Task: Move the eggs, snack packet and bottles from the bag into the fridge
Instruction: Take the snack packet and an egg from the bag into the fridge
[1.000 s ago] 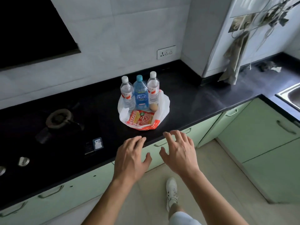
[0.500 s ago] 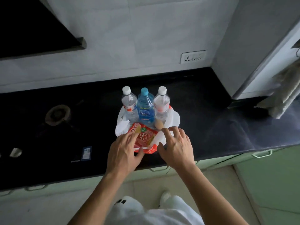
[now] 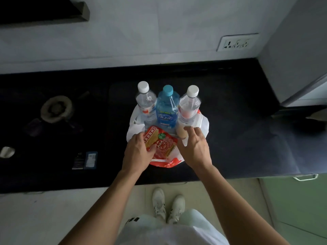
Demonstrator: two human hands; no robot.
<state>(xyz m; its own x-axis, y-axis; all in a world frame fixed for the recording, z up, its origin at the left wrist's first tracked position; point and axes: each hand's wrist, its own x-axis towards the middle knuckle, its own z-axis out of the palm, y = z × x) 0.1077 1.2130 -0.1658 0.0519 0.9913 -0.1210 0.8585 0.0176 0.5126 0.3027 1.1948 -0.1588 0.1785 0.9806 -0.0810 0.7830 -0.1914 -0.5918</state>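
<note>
A white and red plastic bag (image 3: 203, 123) lies open on the black counter. Three bottles stand upright in it: a clear one with a white cap (image 3: 145, 101) at left, a blue one (image 3: 167, 107) in the middle, a clear one with a white cap (image 3: 190, 105) at right. A red snack packet (image 3: 163, 144) lies at the front of the bag. My left hand (image 3: 138, 152) grips the packet's left edge, thumb on top. A beige egg (image 3: 181, 132) sits beside the right bottle. My right hand (image 3: 194, 149) hovers over it with fingers spread, fingertips at the egg.
A gas burner (image 3: 56, 108) and a knob (image 3: 7, 152) are on the counter at left, with a small dark card (image 3: 85, 160) near the front. A wall socket (image 3: 236, 43) is at the back right. A grey cabinet side (image 3: 292, 59) rises at right. My shoes stand below.
The view has closed in on the bag. My left hand has closed on the snack packet's left edge, and my right hand has moved forward to the egg.
</note>
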